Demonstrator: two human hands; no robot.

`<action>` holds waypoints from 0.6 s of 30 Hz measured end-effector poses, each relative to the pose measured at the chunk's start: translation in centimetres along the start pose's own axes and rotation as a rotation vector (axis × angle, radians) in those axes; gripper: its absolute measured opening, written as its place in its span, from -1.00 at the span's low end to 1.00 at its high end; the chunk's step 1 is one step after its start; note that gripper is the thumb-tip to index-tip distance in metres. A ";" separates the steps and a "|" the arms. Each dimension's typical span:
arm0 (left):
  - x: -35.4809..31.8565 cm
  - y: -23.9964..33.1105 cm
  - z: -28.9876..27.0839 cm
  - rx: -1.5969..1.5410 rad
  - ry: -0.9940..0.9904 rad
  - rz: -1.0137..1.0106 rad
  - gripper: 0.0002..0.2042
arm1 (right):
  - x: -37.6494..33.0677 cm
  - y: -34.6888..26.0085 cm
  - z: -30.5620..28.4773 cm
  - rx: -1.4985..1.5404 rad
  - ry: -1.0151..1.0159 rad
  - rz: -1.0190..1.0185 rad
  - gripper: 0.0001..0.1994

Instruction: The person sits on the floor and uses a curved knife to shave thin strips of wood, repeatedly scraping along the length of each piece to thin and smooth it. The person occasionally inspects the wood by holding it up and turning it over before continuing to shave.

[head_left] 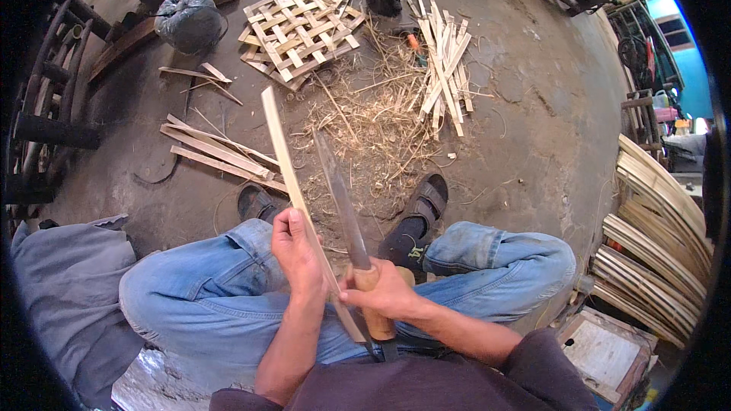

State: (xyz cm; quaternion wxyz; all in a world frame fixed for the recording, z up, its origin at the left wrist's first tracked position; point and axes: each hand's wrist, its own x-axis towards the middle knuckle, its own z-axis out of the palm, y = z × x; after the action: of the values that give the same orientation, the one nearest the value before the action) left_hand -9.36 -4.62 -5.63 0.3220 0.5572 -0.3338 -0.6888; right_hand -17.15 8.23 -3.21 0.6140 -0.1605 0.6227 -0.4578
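Left hand (298, 253) gripping bamboo slat (283, 154), right hand (381, 294) apparently clutching knife (341, 199)

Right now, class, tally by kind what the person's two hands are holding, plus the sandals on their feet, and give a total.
Bamboo strip, in the left hand: 1
Wooden-handled knife, in the right hand: 1
Sandals: 2
Total: 4

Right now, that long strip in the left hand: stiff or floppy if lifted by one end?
Probably springy: the bamboo strip is long and thin, yet stands straight from the left hand. Likely light. Edges may splinter; shavings litter the floor.
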 end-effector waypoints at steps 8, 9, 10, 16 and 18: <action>-0.6 -1.1 -0.3 -0.157 -0.083 -0.080 -0.71 | 5.4 -4.7 -11.5 -0.195 0.579 -0.098 -0.79; -0.8 -1.1 -0.1 -0.134 -0.118 -0.075 -0.72 | 6.6 -6.6 -14.5 -0.290 0.690 -0.106 -0.79; -0.9 -1.1 -0.1 -0.113 -0.153 -0.075 -0.73 | 7.0 -9.5 -16.2 -0.342 0.685 -0.143 -0.69; -1.1 0.0 0.0 -0.155 -0.158 -0.137 -0.79 | 8.0 -12.1 -22.4 -1.014 0.783 -0.211 -0.60; -0.3 1.4 1.4 -0.220 -0.125 -0.130 -0.79 | 6.0 -12.0 -19.3 -0.591 0.691 -0.178 -0.69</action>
State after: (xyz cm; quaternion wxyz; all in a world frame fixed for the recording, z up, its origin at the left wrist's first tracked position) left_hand -10.57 -5.03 -4.04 0.3143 0.4950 -0.2388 -0.7741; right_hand -40.31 4.53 -1.02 0.2567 -0.2195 0.8784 -0.3382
